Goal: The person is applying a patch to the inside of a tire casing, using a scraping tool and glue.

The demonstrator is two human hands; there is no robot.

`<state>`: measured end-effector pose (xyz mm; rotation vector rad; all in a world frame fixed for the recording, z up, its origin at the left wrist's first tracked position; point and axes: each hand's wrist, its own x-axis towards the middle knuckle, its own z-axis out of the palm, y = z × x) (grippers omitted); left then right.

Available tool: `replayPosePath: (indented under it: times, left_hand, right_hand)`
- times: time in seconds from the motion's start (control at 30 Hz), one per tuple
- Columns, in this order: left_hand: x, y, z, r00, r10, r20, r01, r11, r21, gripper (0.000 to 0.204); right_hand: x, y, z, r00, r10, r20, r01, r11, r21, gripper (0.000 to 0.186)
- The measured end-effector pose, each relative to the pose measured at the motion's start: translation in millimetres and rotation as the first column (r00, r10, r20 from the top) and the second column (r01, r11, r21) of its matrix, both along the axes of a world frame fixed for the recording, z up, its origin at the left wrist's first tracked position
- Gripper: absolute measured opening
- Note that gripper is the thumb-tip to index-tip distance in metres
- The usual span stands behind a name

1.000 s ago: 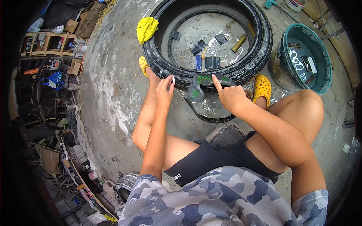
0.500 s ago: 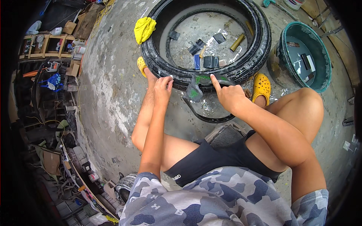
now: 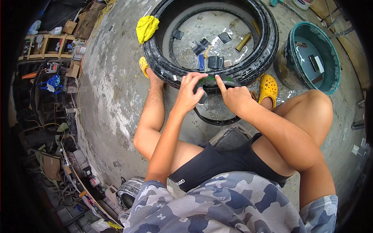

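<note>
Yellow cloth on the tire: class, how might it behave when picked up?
The yellow cloth would probably be floppy, since it lies bunched and creased against the edge of the tire. It looks soft and small, so likely light. Its crumpled, textured surface suggests it would probably not roll.

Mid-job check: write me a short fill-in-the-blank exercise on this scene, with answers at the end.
1. The cloth on the tire is ____.
2. In this view, the bucket stands to the ____ of the tire.
3. The right hand has its ____ finger stretched out.
4. The marks beside that fingertip are ____.

Missing words: yellow; right; index; green.
</note>
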<state>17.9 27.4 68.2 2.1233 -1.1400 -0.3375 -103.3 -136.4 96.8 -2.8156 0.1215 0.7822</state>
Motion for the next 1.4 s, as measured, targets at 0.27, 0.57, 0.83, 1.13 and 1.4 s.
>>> replayPosePath:
  times: [0.27,0.57,0.83,1.13,1.4]
  left_hand:
    - [3.5,-3.5,0.0,0.964,-0.044,0.262,-0.026,0.965,0.260,0.053]
    - [1.6,-11.7,8.9,0.953,-0.099,0.287,0.000,0.945,0.326,0.052]
    - [0.9,-9.1,10.2,0.924,-0.112,0.364,-0.013,0.946,0.324,0.048]
    - [1.3,-13.5,13.0,0.874,-0.178,0.452,0.015,0.939,0.342,0.046]
    - [15.1,-10.5,18.4,0.784,-0.292,0.547,0.061,0.915,0.400,0.044]
  right_hand:
    - [-4.5,-1.7,-9.8,0.998,0.014,0.058,-0.014,1.000,-0.011,0.081]
    - [-5.5,-1.2,-6.5,1.000,0.000,0.029,0.000,1.000,-0.001,0.084]
    - [0.5,-2.1,2.4,0.996,-0.027,-0.082,0.032,0.998,0.055,0.084]
    - [-2.8,0.6,-3.8,0.999,0.000,0.035,0.000,1.000,0.004,0.084]
    - [-4.9,-1.2,-5.2,0.999,-0.009,-0.034,0.010,0.999,0.033,0.085]
